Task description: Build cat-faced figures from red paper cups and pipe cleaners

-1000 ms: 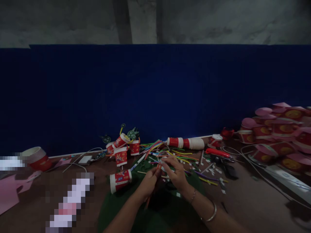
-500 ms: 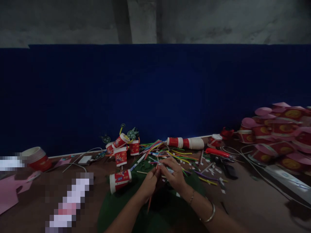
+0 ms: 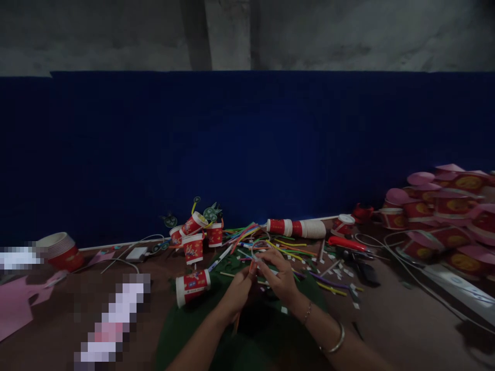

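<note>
At the middle of the table, my left hand [image 3: 236, 294] is closed around a thin orange straw [image 3: 236, 323], whose lower end sticks out beneath the palm. My right hand [image 3: 279, 278] meets it at the upper end, fingertips pinched together; the small piece between them is too dark to make out. Loose coloured straws [image 3: 247, 234] lie just beyond the fingers, with little white paper bits [image 3: 338, 270] scattered to the right. A red and white paper cup [image 3: 193, 286] lies on its side left of my hands.
Decorated cups [image 3: 193, 247] cluster behind the fallen one. A row of nested cups [image 3: 309, 229] lies at the back. A red-handled tool [image 3: 350, 243], a cable and a pile of pink-topped red cups [image 3: 448, 211] are on the right. Stacked cups [image 3: 60, 251] and pink paper [image 3: 15, 309] are left.
My right fingers have shifted slightly at the upper end of the straw, and more orange shows between the hands. The whole view has moved a little; the table items stay put.
</note>
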Action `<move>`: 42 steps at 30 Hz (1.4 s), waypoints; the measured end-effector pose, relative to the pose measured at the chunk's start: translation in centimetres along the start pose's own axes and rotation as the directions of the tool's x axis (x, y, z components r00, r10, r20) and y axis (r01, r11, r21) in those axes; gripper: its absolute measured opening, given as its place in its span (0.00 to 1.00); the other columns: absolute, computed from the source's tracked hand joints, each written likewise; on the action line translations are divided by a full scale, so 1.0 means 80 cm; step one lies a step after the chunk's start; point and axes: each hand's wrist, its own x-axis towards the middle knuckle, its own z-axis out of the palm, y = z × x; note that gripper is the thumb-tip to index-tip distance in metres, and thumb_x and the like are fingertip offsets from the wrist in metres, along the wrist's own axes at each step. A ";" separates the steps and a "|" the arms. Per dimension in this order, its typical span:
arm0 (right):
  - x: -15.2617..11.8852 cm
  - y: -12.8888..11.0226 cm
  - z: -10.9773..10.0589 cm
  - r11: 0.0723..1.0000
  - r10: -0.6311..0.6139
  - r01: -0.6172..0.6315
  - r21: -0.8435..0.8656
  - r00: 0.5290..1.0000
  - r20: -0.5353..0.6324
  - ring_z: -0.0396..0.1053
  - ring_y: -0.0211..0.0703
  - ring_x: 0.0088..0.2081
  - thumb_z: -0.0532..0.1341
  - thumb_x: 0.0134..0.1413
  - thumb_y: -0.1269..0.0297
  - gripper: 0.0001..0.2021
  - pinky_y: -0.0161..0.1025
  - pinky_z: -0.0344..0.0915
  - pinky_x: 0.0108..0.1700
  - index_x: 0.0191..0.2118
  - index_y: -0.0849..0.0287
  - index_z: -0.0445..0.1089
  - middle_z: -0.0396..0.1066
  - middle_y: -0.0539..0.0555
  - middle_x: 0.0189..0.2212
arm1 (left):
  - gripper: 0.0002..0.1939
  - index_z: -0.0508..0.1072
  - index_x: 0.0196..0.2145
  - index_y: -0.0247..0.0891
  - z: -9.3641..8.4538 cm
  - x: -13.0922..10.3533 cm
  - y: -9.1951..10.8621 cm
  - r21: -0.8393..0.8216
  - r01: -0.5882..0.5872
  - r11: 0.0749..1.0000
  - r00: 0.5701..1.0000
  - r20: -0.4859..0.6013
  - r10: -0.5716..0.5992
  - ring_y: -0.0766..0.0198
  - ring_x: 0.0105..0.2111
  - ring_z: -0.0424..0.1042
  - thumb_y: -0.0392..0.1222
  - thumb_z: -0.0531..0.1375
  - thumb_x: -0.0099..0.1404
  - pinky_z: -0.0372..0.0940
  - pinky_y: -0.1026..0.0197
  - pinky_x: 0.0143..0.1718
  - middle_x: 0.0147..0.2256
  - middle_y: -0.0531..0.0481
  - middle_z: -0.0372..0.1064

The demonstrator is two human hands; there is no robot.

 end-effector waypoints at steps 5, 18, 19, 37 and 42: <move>0.000 0.001 0.001 1.000 0.016 -0.016 -0.001 1.000 0.004 0.67 0.46 0.41 0.58 0.53 0.66 0.08 0.45 0.66 0.44 0.38 0.55 0.72 0.70 0.55 0.35 | 0.25 0.67 0.35 0.35 -0.001 0.001 0.001 -0.017 0.036 0.999 0.999 -0.022 -0.037 0.75 0.15 0.51 0.60 0.61 0.51 0.48 0.69 0.18 0.16 0.62 0.52; 0.006 -0.004 -0.001 0.999 0.049 -0.050 -0.012 0.998 -0.039 0.67 0.45 0.41 0.58 0.54 0.65 0.07 0.43 0.63 0.45 0.37 0.55 0.72 0.72 0.54 0.37 | 0.23 0.63 0.32 0.37 -0.007 0.007 -0.008 0.070 -0.001 0.998 0.999 -0.048 0.005 0.75 0.15 0.50 0.61 0.57 0.53 0.47 0.69 0.18 0.18 0.61 0.53; 0.008 -0.004 -0.002 0.997 0.072 -0.074 -0.020 0.996 -0.058 0.67 0.45 0.41 0.58 0.54 0.64 0.07 0.43 0.63 0.45 0.37 0.56 0.72 0.72 0.54 0.36 | 0.23 0.64 0.33 0.37 -0.008 0.008 -0.009 0.097 -0.022 0.995 0.997 -0.066 0.028 0.74 0.16 0.51 0.61 0.57 0.54 0.48 0.69 0.19 0.18 0.61 0.53; 0.008 -0.021 0.004 0.910 0.069 0.015 -0.415 0.980 0.187 0.66 0.43 0.33 0.56 0.54 0.66 0.08 0.40 0.54 0.39 0.28 0.55 0.71 0.73 0.49 0.27 | 0.15 0.70 0.36 0.37 -0.021 0.008 -0.003 0.601 -0.244 0.761 0.920 -0.104 0.377 0.55 0.38 0.67 0.51 0.52 0.61 0.58 0.57 0.43 0.36 0.44 0.71; 0.005 -0.020 0.006 0.893 0.077 0.028 -0.450 0.973 0.215 0.66 0.43 0.34 0.56 0.53 0.67 0.07 0.41 0.52 0.40 0.29 0.54 0.72 0.73 0.49 0.27 | 0.16 0.69 0.37 0.36 -0.022 0.006 -0.004 0.644 -0.252 0.722 0.925 -0.059 0.376 0.55 0.37 0.67 0.51 0.51 0.62 0.58 0.58 0.41 0.37 0.42 0.70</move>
